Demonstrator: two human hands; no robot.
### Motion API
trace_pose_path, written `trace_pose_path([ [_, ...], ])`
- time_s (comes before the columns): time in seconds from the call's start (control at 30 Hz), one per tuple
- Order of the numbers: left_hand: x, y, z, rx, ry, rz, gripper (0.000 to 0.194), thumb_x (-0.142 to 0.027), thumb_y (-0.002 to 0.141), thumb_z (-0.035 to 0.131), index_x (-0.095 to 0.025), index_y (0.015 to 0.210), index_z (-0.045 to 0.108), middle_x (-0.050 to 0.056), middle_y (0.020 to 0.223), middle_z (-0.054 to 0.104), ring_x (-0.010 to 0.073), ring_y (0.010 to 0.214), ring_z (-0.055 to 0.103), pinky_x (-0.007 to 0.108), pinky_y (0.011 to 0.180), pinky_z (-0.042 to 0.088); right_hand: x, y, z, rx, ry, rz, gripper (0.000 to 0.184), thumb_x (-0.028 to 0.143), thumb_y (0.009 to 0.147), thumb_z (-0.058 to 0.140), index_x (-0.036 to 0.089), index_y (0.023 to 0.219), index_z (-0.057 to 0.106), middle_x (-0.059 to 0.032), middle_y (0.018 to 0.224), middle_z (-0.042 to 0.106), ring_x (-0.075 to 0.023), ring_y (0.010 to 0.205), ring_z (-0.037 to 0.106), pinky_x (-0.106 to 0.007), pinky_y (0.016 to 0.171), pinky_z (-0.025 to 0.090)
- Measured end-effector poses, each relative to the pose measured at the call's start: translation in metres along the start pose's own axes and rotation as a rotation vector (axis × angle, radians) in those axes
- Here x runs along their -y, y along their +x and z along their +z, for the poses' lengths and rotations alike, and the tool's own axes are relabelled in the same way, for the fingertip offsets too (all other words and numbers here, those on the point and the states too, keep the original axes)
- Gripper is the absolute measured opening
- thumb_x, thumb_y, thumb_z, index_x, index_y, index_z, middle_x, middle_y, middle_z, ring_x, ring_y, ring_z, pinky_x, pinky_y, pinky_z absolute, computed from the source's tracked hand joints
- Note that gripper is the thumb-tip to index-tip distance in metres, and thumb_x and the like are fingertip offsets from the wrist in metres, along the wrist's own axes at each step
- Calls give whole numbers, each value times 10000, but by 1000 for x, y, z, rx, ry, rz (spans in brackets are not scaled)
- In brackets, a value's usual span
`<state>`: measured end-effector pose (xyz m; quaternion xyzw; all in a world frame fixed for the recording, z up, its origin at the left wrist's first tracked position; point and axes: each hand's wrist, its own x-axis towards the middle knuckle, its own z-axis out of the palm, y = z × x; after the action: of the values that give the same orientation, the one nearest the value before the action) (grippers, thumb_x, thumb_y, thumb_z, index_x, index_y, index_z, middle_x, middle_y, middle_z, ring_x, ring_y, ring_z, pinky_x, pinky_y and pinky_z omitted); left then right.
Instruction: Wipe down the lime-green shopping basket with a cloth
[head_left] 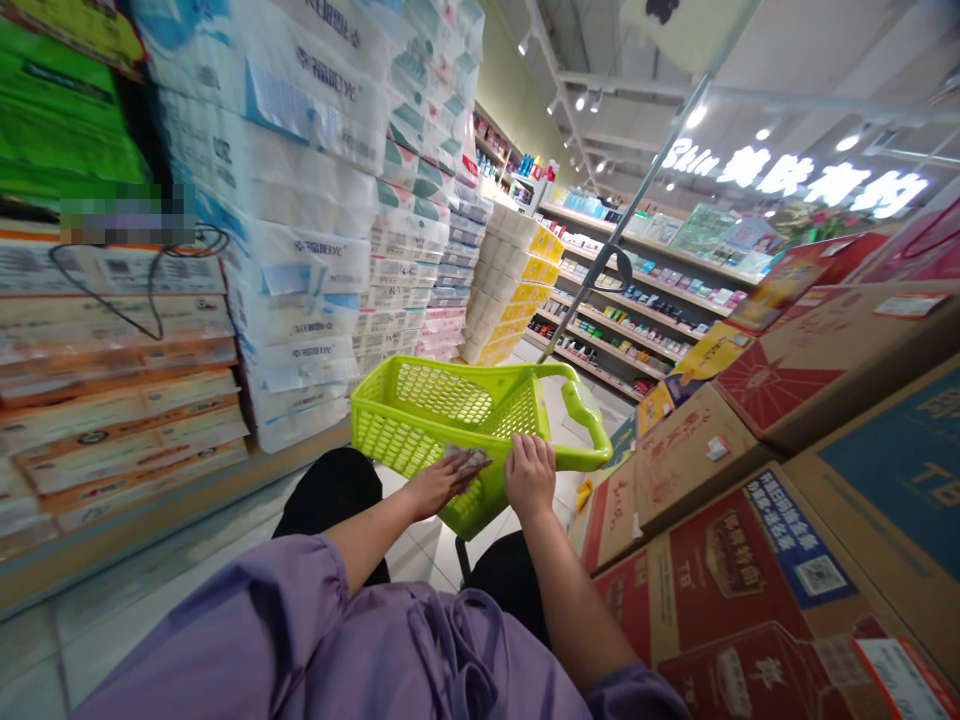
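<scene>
A lime-green plastic shopping basket [405,440] with perforated walls stands in front of my knees, and no goods show inside it. My left hand [442,482] presses a crumpled whitish tissue [466,462] against the basket's near outer wall, its fingers lying over the tissue. Beside it, my right hand [531,470] grips the near rim with its fingers curled over the edge, close to the handle end. The green handle [589,425] sticks out to the right of my right hand.
Stacks of wrapped tissue packs [307,250] rise on the left. Printed cardboard cartons [720,570] line the right side. A thin metal pole [637,200] leans up behind the basket. Shelves of small boxed goods [637,290] stand at the back, with a tiled floor [420,555] below.
</scene>
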<state>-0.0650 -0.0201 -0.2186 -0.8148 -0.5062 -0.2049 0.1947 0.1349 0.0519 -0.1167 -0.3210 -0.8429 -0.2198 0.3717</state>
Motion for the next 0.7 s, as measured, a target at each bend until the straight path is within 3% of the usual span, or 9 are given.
trace_pose_path([
  [0.17, -2, 2, -1, 25, 17, -12, 471, -230, 972, 368, -262, 1440, 325, 36, 1459, 439, 182, 1402, 290, 382, 1132, 275, 1, 1, 2, -20, 22, -2, 341, 158, 873, 459, 152, 1180, 608, -107, 1097, 645, -248, 1115, 481, -425, 1029, 300],
  [0.33, -17, 30, 5, 22, 0, 145, 350, -271, 941, 457, -268, 1279, 549, 33, 1370, 543, 206, 1355, 377, 402, 1120, 298, 3, 2, 2, -22, 22, 12, 317, 158, 866, 464, 147, 1139, 624, -101, 1086, 650, -248, 1113, 492, -417, 1042, 288],
  [0.43, -14, 29, 9, 64, -4, 183, 305, -255, 929, 478, -283, 1204, 606, 12, 1300, 603, 187, 1305, 441, 382, 1091, 339, 2, 1, 2, -23, 35, 5, 340, 153, 864, 450, 157, 1161, 615, -99, 1095, 647, -246, 1119, 489, -421, 1040, 294],
  [0.6, 8, 5, -4, 65, 49, 42, 456, -211, 920, 444, -318, 1363, 454, 0, 1359, 554, 197, 1313, 420, 408, 1132, 269, 1, 2, 3, -28, 48, 2, 369, 151, 859, 448, 169, 1193, 602, -97, 1107, 643, -244, 1122, 487, -420, 1026, 307],
  [0.7, 8, 1, -12, 33, 78, -81, 499, -195, 916, 423, -277, 1408, 399, 27, 1371, 537, 228, 1318, 402, 437, 1140, 240, 3, 3, 4, -36, 48, 18, 352, 160, 859, 457, 163, 1175, 613, -99, 1093, 648, -248, 1115, 490, -422, 1025, 306],
])
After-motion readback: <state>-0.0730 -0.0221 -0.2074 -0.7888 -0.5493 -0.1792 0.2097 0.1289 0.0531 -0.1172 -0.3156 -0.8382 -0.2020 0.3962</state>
